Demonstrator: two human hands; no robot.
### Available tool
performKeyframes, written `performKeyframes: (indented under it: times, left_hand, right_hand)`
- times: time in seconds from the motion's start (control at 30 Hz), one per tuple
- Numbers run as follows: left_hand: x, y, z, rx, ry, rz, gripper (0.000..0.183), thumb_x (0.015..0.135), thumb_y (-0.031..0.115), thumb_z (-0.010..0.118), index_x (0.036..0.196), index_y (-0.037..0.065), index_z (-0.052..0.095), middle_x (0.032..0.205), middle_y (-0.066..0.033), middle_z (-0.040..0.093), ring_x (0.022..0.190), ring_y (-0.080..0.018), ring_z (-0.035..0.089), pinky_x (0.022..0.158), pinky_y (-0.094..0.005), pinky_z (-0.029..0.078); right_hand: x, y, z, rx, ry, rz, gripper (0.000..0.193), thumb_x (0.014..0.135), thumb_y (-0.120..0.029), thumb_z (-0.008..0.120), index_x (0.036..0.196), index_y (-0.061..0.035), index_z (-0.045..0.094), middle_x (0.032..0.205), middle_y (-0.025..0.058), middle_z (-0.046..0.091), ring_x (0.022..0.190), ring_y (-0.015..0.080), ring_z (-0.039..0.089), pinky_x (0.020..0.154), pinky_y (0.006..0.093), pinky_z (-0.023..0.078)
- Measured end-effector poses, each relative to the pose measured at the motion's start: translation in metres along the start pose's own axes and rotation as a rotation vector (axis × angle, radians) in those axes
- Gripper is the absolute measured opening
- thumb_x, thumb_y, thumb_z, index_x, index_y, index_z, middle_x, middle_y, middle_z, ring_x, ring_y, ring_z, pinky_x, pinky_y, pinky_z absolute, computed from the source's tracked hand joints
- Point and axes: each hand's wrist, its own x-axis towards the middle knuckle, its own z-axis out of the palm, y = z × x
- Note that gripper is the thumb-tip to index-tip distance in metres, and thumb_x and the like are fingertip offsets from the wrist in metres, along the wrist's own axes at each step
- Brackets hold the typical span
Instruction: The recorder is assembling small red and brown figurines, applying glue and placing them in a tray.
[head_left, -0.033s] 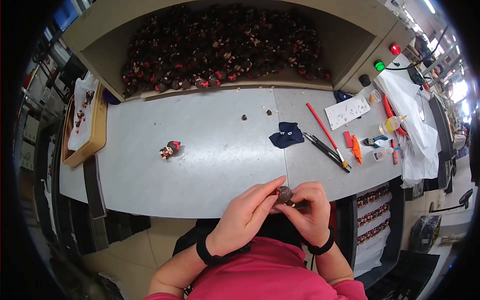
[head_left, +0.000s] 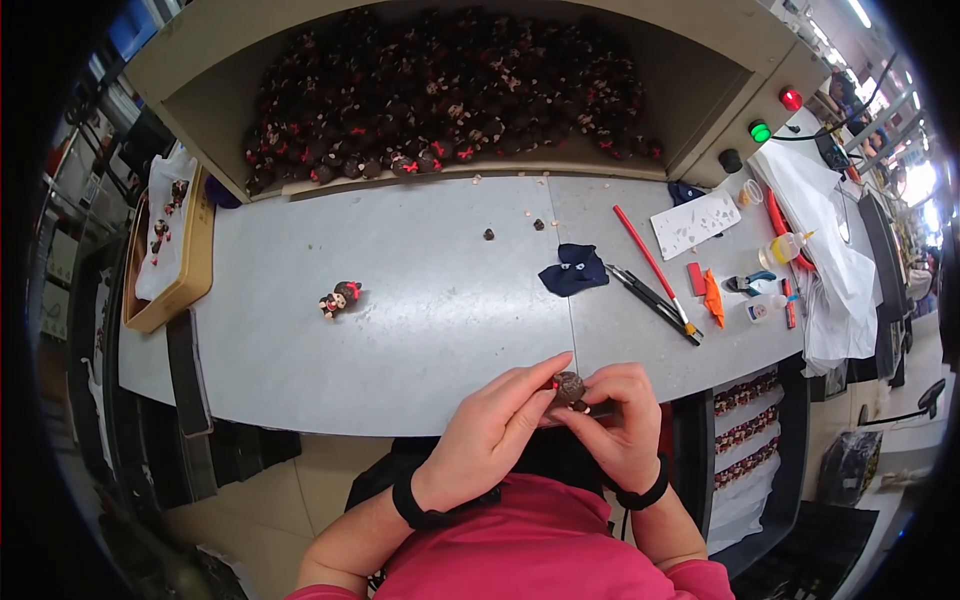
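Note:
At the table's front edge, both hands hold one small dark brown figurine (head_left: 569,388) with a round, textured head and a bit of red. My left hand (head_left: 495,425) grips it from the left, thumb and fingers closed on the red side. From the right, my right hand (head_left: 620,420) pinches its lower part between thumb and fingers. Much of its body is hidden by the fingers. Another figurine (head_left: 341,299), brown with a red bow and a pale face, lies on the grey table (head_left: 430,330) to the left.
A lit booth (head_left: 700,150) at the back holds a heap of similar figurines (head_left: 450,90). Two small brown pieces (head_left: 489,235) lie before it. A navy cloth (head_left: 573,270), tweezers (head_left: 655,305), a red pencil (head_left: 645,250), pliers (head_left: 750,283) and bottles (head_left: 785,247) are right. A yellow tray (head_left: 170,300) stands left.

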Motion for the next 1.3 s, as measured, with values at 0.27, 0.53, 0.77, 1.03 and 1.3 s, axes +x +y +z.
performKeyframes:
  times: [0.27, 0.53, 0.77, 1.03, 1.3]
  left_hand:
    - [0.001, 0.000, 0.000, -0.002, 0.002, -0.019, 0.037, 0.104, 0.010, 0.042, 0.140, 0.004, 0.049, 0.117, -0.0109, 0.057, 0.099, -0.0134, 0.062, 0.085, -0.0255, 0.054]
    - [0.001, 0.000, -0.001, 0.010, 0.026, 0.065, 0.036, 0.104, 0.009, 0.043, 0.139, 0.004, 0.050, 0.119, -0.0096, 0.054, 0.098, -0.0128, 0.060, 0.076, -0.0230, 0.053]
    - [0.000, -0.002, -0.002, -0.076, 0.021, 0.045, 0.035, 0.104, 0.012, 0.043, 0.137, 0.004, 0.053, 0.115, -0.0082, 0.055, 0.093, -0.0122, 0.059, 0.074, -0.0228, 0.051]
    - [0.002, 0.003, -0.003, -0.146, 0.010, -0.028, 0.036, 0.104, 0.015, 0.045, 0.138, 0.005, 0.051, 0.117, -0.0063, 0.056, 0.093, -0.0099, 0.057, 0.076, -0.0228, 0.050]
    - [0.002, 0.001, -0.001, -0.277, -0.007, -0.060, 0.039, 0.105, 0.018, 0.046, 0.142, 0.006, 0.044, 0.109, -0.0026, 0.059, 0.090, -0.0071, 0.054, 0.078, -0.0224, 0.048]
  right_hand:
    - [-0.001, 0.001, -0.002, 0.045, -0.023, 0.099, 0.032, 0.073, -0.001, 0.081, 0.094, -0.0039, 0.057, 0.094, 0.0088, 0.062, 0.082, 0.0214, 0.061, 0.069, 0.0298, 0.052]
    - [-0.009, 0.004, -0.004, 0.240, -0.062, 0.265, 0.034, 0.082, -0.006, 0.077, 0.108, -0.0022, 0.055, 0.101, 0.0101, 0.065, 0.090, 0.0189, 0.065, 0.078, 0.0290, 0.053]
    - [-0.008, 0.003, -0.009, 0.277, -0.131, 0.266, 0.031, 0.090, -0.006, 0.069, 0.114, 0.0009, 0.051, 0.103, 0.0122, 0.065, 0.091, 0.0166, 0.066, 0.081, 0.0285, 0.053]
    - [-0.004, -0.005, -0.010, 0.309, -0.150, 0.376, 0.032, 0.090, -0.007, 0.069, 0.115, 0.0014, 0.050, 0.101, 0.0119, 0.065, 0.090, 0.0171, 0.068, 0.080, 0.0282, 0.053]
    - [-0.004, -0.002, -0.004, 0.233, -0.137, 0.242, 0.038, 0.083, -0.008, 0.077, 0.111, -0.0019, 0.053, 0.102, 0.0099, 0.065, 0.091, 0.0175, 0.068, 0.080, 0.0288, 0.054]
